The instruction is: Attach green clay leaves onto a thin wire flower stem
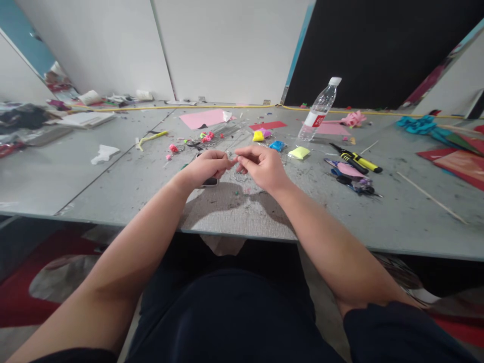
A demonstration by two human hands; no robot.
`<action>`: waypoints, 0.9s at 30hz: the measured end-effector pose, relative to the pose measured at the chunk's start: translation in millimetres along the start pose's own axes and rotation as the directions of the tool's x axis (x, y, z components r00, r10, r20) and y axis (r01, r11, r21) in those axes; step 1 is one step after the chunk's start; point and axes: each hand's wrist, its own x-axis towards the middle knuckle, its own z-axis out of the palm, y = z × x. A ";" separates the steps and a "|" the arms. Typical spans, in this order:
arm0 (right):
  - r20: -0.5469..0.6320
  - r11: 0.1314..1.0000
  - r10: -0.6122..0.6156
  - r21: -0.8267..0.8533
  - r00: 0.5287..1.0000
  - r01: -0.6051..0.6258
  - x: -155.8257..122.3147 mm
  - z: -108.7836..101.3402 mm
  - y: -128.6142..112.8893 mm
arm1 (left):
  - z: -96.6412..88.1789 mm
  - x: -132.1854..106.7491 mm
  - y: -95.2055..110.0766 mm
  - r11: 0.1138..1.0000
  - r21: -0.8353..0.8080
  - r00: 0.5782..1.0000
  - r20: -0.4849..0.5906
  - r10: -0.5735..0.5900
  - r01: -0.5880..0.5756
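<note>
Dark shirt [227, 312] nearest, then front edge of grey table [124, 196]. Both hands meet over table, fingertips nearly touching. Left hand [209, 167]: fingers curled, thumb and index drawn close; can't tell if clamped on anything. Right hand [264, 166]: thumb and index bent toward left fingertips, pinch also unclear; anything between them too small to make out. Silvery wire ring [240, 177] just below the fingertips, hanging or lying, can't tell. Dark object with pale edge [210, 182] under left hand, partly hidden. Right side: thin stick [433, 197], yellow-black tool [357, 160]. Beyond hands: pale yellow packet [299, 153], blue packet [277, 145], bright yellow packet [258, 136]; pink-red bits [207, 136] to the left. Farther: clear bottle [317, 113], upright, white cap; red paper [267, 125], pink sheet [202, 118]. Back: yellow cord [124, 108] along white panels [230, 50], black panel [378, 50] right.
</note>
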 end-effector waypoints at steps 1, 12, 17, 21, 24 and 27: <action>-0.003 1.000 0.004 0.015 1.000 -0.004 -0.4 0.3 -0.2 | 0.0 -0.3 0.3 1.000 -0.011 1.000 0.003 0.006 -0.006; 0.117 0.988 -0.093 -0.115 0.989 0.106 -0.8 -2.2 -11.6 | -2.3 1.4 -4.0 0.985 -0.172 0.995 0.095 0.029 -0.012; 0.122 0.983 -0.165 -0.059 0.979 0.173 -2.9 -3.3 -16.2 | -4.2 1.2 -5.3 0.969 -0.245 0.989 0.129 0.068 -0.034; 0.118 0.983 -0.165 -0.059 0.979 0.173 -4.4 -3.2 -18.7 | -4.5 1.4 -3.9 0.966 -0.257 0.990 0.132 0.042 -0.006; 0.108 0.984 -0.152 -0.082 0.982 0.161 -4.4 -2.3 -18.0 | -4.2 0.9 -2.6 0.970 -0.244 0.991 0.128 0.033 -0.001; 0.102 0.987 -0.139 -0.071 0.985 0.146 -4.1 -1.5 -16.1 | -3.9 0.3 -1.9 0.974 -0.225 0.991 0.132 0.030 0.001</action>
